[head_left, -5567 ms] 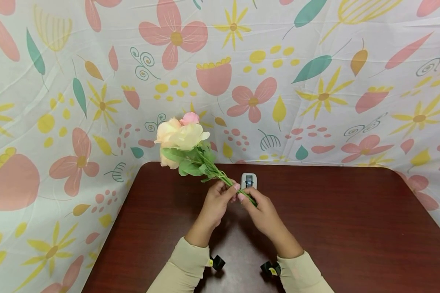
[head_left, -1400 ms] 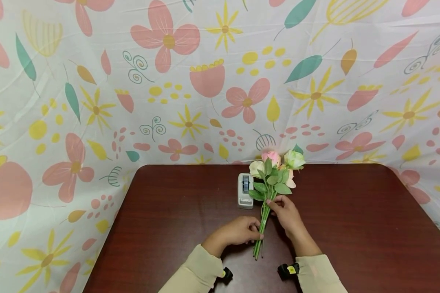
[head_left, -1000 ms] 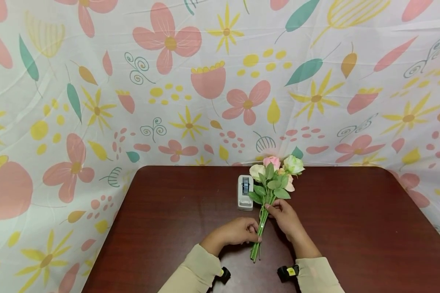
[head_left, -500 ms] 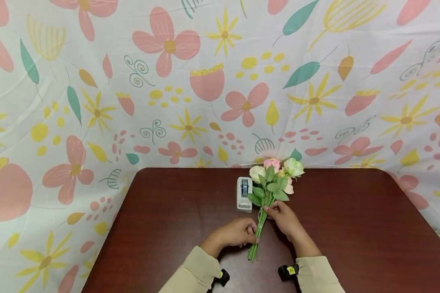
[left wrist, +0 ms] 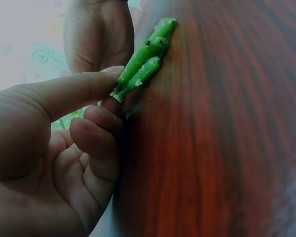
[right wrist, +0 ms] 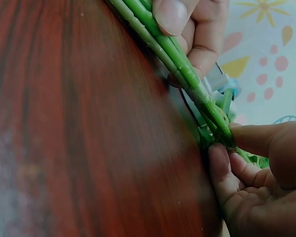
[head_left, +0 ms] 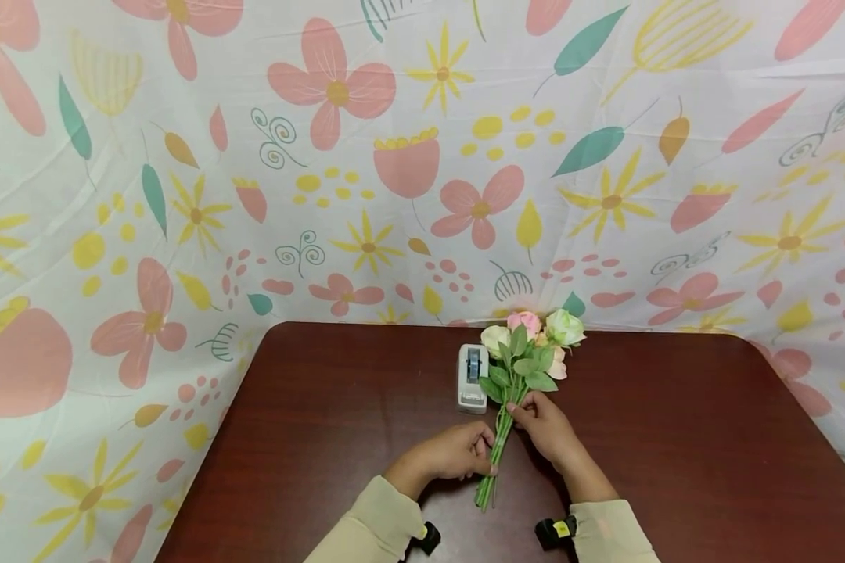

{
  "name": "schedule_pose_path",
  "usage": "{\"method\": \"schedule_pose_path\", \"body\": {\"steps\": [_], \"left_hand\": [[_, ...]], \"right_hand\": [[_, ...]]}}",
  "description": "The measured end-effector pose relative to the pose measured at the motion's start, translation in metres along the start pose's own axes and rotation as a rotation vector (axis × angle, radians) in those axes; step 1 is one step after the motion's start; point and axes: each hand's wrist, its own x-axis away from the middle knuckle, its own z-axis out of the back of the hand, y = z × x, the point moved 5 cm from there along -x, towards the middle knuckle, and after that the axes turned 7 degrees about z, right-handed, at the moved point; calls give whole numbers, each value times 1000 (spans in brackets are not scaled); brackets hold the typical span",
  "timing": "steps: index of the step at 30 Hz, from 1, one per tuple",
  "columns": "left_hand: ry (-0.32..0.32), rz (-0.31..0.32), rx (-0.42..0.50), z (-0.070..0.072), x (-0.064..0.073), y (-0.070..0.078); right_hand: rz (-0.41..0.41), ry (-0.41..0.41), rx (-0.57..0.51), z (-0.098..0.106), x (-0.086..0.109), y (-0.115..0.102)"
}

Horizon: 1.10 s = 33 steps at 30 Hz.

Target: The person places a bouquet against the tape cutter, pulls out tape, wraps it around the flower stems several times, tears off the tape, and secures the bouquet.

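A bunch of artificial flowers (head_left: 524,367) has pink, cream, peach and pale green heads over green leaves, its heads toward the back of the table. My left hand (head_left: 458,451) pinches the stems near their cut ends; in the left wrist view several green stem ends (left wrist: 145,59) jut out past thumb and fingers. Higher up, just below the leaves, my right hand (head_left: 545,430) pinches the same stems between thumb and fingers. The right wrist view shows both hands on the stems (right wrist: 187,76), with a clear shiny band around them between the hands.
A white tape dispenser (head_left: 472,379) with a blue-cored roll stands just left of the flower heads. The dark red wooden table (head_left: 676,438) has rounded back corners. Behind it hangs a flower-patterned cloth (head_left: 408,258).
Earlier the flowers pointed up and left, held above the table; then they came down beside the dispenser, heads to the back right. Over the last second the hands and stems barely shift.
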Motion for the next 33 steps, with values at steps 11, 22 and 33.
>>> {"method": "schedule_pose_path", "body": {"steps": [11, 22, 33], "left_hand": [[16, -7, -11, 0, 0, -1], [42, 26, 27, 4, 3, 0], [97, 50, 34, 3, -2, 1]], "right_hand": [[17, 11, 28, -1, 0, -1], [31, -3, 26, -4, -5, -2], [16, -5, -3, -1, -8, -5]]}}
